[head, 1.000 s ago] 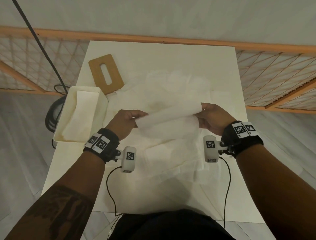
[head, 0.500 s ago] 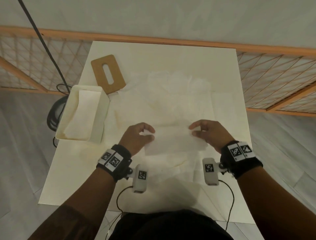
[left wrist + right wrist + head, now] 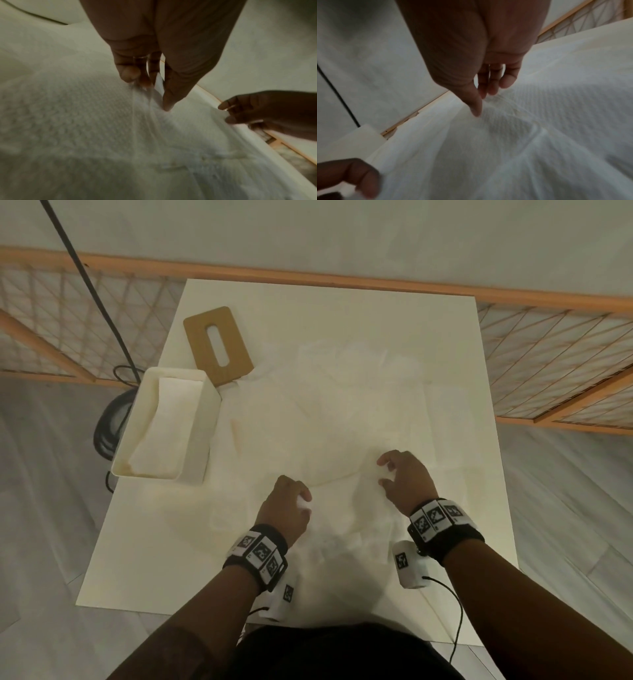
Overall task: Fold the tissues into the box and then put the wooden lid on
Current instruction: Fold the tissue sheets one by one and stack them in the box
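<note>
Now both hands' fingers (image 3: 169, 86) pinch the tissue (image 3: 346, 501) at opposite edges

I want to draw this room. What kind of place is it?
Probably a set-up indoor work spot, not a lived-in room: a plain white table, a wooden lattice railing behind it, and marker-tagged wrist cameras with cables.

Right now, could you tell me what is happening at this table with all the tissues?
A person is folding tissues to fill the white box, which sits open at the table's left edge with some tissue already inside. Both hands work one tissue sheet near the front: the left hand pinches one end, the right hand grips the other. More loose tissues lie spread behind. The wooden lid lies off the box, beyond it.
</note>
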`<state>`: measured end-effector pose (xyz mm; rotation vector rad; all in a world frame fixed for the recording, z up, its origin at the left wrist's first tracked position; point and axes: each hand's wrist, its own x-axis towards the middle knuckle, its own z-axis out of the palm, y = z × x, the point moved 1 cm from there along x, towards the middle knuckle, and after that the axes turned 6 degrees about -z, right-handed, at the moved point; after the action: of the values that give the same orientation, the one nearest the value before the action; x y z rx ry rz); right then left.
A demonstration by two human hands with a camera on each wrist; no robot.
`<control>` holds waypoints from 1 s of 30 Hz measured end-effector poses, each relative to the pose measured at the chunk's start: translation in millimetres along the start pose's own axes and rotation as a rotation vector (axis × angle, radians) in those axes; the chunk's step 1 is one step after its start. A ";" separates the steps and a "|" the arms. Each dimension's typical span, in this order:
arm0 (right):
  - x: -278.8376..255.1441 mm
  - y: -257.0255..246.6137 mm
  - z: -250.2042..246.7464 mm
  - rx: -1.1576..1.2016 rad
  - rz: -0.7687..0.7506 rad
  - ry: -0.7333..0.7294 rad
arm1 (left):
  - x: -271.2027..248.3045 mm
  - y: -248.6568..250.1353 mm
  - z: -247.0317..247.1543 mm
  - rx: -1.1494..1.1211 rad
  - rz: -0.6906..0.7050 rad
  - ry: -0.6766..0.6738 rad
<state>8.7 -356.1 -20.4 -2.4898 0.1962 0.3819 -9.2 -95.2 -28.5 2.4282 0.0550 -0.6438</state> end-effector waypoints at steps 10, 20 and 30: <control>76.7 -87.4 3.8 0.139 0.272 -0.108 | 9.0 21.3 -0.5 0.244 0.102 -0.064; 97.1 -112.5 14.9 0.686 0.549 -0.030 | 17.4 19.1 -4.1 0.108 -0.050 -0.094; 38.5 -91.1 -44.5 1.085 0.206 -0.095 | 54.7 9.2 -55.8 -1.156 -0.418 0.013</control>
<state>75.8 -310.9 51.8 -1.3845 0.4740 0.3443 65.0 -76.6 -10.1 1.2919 0.7368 -0.5398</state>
